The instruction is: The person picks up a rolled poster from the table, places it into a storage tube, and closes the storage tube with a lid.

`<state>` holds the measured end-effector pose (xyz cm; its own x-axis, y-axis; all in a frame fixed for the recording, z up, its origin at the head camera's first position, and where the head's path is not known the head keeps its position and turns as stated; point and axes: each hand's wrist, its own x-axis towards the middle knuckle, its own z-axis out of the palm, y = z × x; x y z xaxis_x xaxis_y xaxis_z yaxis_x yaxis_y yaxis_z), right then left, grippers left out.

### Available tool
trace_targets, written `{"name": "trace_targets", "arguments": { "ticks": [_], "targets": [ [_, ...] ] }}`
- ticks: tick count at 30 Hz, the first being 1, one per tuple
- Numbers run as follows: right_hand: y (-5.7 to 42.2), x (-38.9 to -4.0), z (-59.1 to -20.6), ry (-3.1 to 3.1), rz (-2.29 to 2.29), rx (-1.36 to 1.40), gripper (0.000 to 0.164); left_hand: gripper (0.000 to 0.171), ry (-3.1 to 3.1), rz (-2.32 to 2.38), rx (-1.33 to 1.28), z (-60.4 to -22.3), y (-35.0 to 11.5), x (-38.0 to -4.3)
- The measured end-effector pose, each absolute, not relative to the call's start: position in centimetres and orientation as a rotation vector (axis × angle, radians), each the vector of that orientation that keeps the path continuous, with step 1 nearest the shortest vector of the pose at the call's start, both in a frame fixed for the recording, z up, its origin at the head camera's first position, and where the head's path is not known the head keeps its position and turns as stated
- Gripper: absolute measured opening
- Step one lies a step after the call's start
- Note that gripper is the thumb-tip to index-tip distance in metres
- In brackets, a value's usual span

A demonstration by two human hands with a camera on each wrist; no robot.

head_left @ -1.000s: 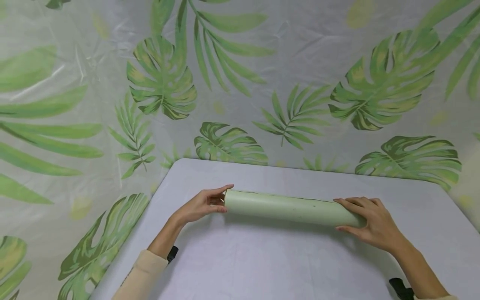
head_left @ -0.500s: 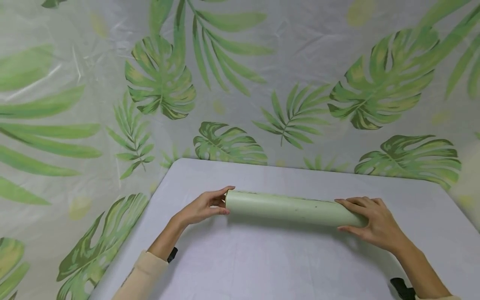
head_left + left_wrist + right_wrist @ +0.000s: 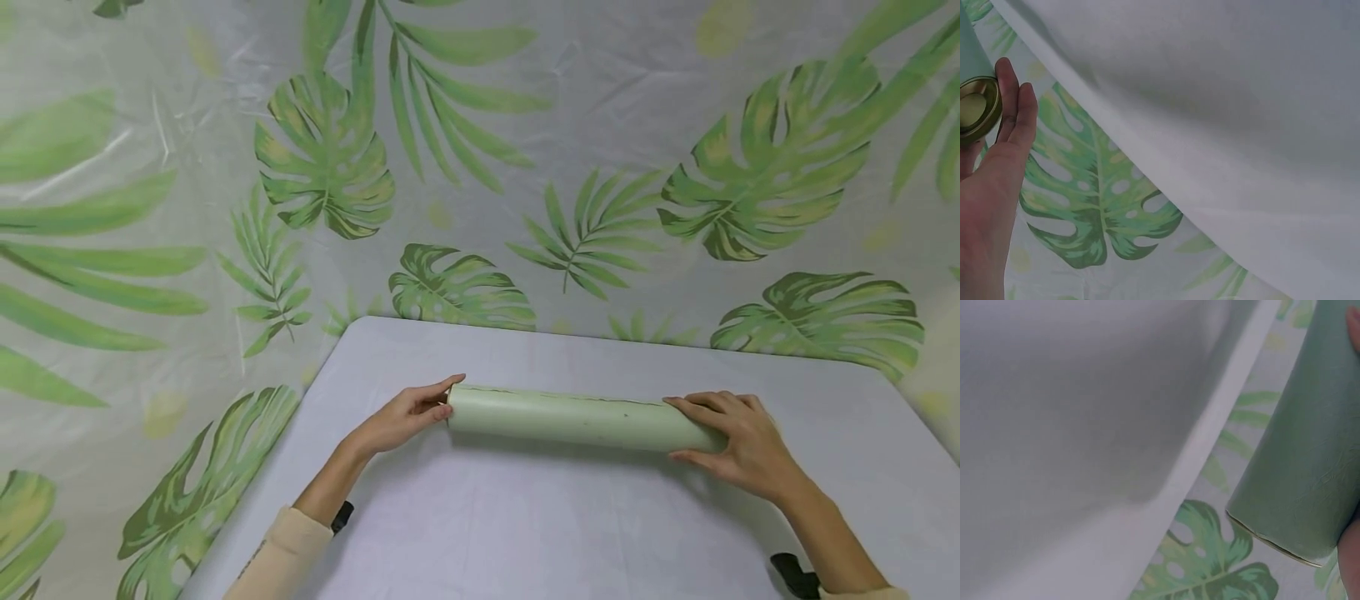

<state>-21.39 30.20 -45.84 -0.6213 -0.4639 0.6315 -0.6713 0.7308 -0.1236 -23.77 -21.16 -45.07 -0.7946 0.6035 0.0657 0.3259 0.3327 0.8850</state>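
Note:
A long pale green tube is held crosswise over the white table, tilted slightly down to the right. At its left end, my left hand holds the rim, with its thumb at the near edge and fingers on the far side. A recessed gold-coloured end cap shows there in the left wrist view. My right hand grips the tube's right end, fingers over the top and thumb below. The right wrist view shows the green wall close up, with a thin pale rim; its end face is hidden.
The white-covered table has rounded far corners. Behind and to the left hangs a grey-white sheet printed with green leaves. Dark straps sit at both wrists.
My left thumb has moved up along the tube's left end, from the lower edge to nearer mid-height. The tube and right hand have shifted only slightly.

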Motion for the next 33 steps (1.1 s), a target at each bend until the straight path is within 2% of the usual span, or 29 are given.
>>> {"name": "trace_targets", "arguments": {
  "ticks": [19,28,33],
  "targets": [
    [29.4,-22.3,-46.5,-2.37,0.513,0.827,0.085,0.061,2.348,1.407,0.821,-45.4,-21.3,-24.7],
    [29.6,-22.2,-46.1,-2.451,0.51,0.819,0.082,0.062,2.357,1.339,0.714,-44.3,-21.6,-24.9],
    [29.6,-22.2,-46.2,-2.513,0.55,0.824,0.077,0.07,2.29,1.353,0.688,-44.5,-21.6,-24.8]
  ]
}}
